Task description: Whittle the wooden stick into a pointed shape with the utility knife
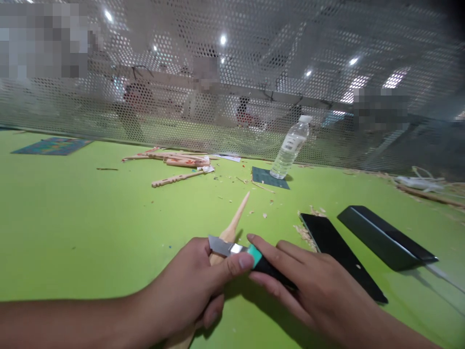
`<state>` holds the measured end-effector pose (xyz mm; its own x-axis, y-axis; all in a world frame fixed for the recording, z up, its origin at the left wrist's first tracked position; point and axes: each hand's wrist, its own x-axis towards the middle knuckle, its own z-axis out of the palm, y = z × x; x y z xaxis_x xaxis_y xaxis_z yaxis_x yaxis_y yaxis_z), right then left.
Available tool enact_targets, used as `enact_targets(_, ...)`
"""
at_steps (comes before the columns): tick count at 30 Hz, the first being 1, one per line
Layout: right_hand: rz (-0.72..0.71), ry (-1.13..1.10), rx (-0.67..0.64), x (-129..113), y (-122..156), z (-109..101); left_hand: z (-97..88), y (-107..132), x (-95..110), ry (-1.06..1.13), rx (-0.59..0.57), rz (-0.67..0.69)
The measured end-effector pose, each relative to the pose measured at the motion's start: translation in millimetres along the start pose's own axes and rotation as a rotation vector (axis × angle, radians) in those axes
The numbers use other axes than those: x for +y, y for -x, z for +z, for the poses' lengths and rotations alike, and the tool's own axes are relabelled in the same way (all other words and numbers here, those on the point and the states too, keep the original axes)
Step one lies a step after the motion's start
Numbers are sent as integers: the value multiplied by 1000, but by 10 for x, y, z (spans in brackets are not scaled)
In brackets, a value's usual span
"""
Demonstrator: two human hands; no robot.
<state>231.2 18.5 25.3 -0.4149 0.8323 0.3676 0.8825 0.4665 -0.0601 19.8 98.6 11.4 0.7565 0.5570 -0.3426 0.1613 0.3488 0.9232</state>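
Observation:
My left hand (181, 286) is closed around a pale piece of carved wood (227, 235), whose narrow pointed end sticks out away from me. In my right hand (308, 276) is a utility knife (255, 255) with a black and teal handle. Its short metal blade lies across the wood just below the tapered part. My left thumb presses against the knife near the base of the blade. The lower end of the wood is partly hidden under my left hand.
Carved sticks (178, 180) and wood shavings lie farther back on the green table (90, 232). A water bottle (289, 148) stands on a dark sheet (259, 177). To the right are a black phone-like slab (341, 252) and a dark wedge-shaped device (385, 237). A perforated metal screen (163, 106) borders the back.

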Motion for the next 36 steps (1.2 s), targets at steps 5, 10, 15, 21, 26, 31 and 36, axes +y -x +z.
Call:
enact_targets(5, 41, 32, 93, -71, -6, 17, 55, -41, 4, 120, 89, 7)
enact_targets(10, 92, 109, 164, -17, 2, -5, 93, 13, 6, 103, 74, 43)
enact_targets(15, 99, 80, 127, 143, 13, -28, 57, 43, 2, 31, 39, 53)
enact_targets(21, 33, -116, -36, 164, -24, -24, 28, 34, 24, 2, -18, 62)
enact_targets(26, 18, -164, -40, 82, -16, -10, 26, 30, 27, -7, -24, 49)
enact_targets(31, 34, -61, 23, 0, 10, 32, 4, 14, 19, -31, 4, 26)
enact_targets(36, 53, 13, 88, -101, 13, 69, 25, -20, -23, -33, 62, 13)
